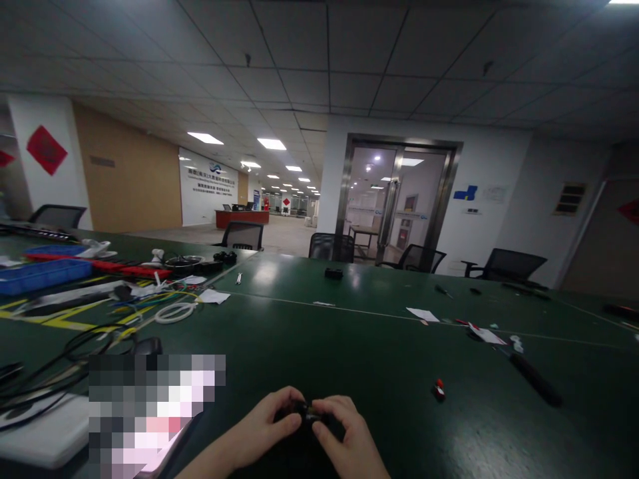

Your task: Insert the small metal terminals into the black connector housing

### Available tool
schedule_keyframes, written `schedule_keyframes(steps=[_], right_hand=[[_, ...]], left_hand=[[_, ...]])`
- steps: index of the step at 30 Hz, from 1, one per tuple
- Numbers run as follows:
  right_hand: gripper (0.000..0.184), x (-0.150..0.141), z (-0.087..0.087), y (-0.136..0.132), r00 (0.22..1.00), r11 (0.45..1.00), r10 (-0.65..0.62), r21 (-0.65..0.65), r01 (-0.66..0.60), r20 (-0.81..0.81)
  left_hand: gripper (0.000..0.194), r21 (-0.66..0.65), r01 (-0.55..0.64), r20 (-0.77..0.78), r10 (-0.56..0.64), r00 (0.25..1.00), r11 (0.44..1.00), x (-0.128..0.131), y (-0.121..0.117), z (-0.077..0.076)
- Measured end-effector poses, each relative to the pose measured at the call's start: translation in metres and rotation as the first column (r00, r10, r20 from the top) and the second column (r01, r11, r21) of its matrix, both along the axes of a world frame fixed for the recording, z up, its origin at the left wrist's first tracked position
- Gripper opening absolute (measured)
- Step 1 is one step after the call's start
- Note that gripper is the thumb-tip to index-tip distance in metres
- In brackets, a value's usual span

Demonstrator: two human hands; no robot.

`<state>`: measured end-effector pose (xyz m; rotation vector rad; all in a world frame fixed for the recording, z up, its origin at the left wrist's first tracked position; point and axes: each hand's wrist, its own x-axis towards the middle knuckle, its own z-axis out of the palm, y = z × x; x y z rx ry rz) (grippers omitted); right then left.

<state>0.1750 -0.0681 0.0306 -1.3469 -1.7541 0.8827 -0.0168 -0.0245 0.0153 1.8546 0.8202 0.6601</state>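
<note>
Both my hands meet at the bottom centre, over the green table [349,346]. My left hand [264,426] and my right hand [347,436] are curled around one small black object [305,412], fingers pinched on it from both sides. The object is mostly hidden by my fingers and too dark to name. A small red and black part [438,390] lies on the table to the right of my hands.
A pixelated patch [154,412] and black cables [54,372] lie left of my hands. Blue trays [40,274], a white tube coil [174,312] and wires crowd the far left. A black rod [534,379], paper slips [422,314] and office chairs [502,265] sit right and behind.
</note>
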Motion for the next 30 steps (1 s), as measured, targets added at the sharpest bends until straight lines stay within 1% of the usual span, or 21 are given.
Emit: schedule_keyframes(steps=[6,10,13,16,22,27,30], right_hand=[[0.019,-0.001,0.000,0.000,0.999,1.000,-0.009,0.020,0.010,-0.031],[0.018,-0.001,0.000,0.000,0.998,1.000,-0.025,0.013,0.026,-0.055],[0.018,0.000,0.001,0.000,0.992,0.998,-0.056,0.015,0.058,-0.109],[0.019,0.002,0.000,0.001,0.981,0.995,-0.084,0.045,0.094,-0.174],[0.020,0.008,-0.009,0.007,0.940,0.984,-0.124,0.085,0.158,-0.317],[0.024,0.013,-0.005,0.007,0.901,0.973,-0.169,0.078,0.217,-0.400],[0.030,0.017,-0.005,0.008,0.862,0.962,-0.219,0.049,0.270,-0.456]], left_hand=[[0.028,0.010,-0.012,-0.008,0.012,1.000,1.000,0.000,0.000,-0.002],[0.029,0.007,0.002,-0.008,-0.002,1.000,1.000,0.000,0.000,-0.002],[0.029,-0.005,0.007,-0.026,-0.008,1.000,1.000,0.000,0.000,-0.002],[0.031,0.005,-0.007,-0.056,0.008,0.998,1.000,0.000,0.000,-0.002],[0.032,0.007,-0.014,-0.042,0.015,0.999,1.000,0.000,0.000,-0.002],[0.033,-0.014,-0.011,-0.034,0.010,0.999,1.000,0.000,-0.001,0.000],[0.033,-0.024,-0.018,-0.037,0.017,0.999,1.000,0.000,-0.001,0.001]])
